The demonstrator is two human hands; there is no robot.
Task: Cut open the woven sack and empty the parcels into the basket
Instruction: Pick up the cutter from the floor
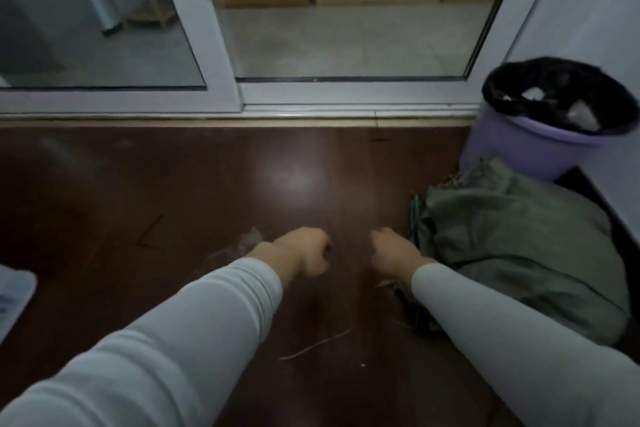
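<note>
left hand point(304, 251), right hand point(394, 253): curled, grip unclear.

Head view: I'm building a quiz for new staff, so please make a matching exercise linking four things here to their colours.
Things:
1. sack
2. bin
3. floor
4. sleeves

Colours:
A. dark brown
B. white
C. green
D. purple

Pairs: 1-C; 2-D; 3-A; 4-B
</note>
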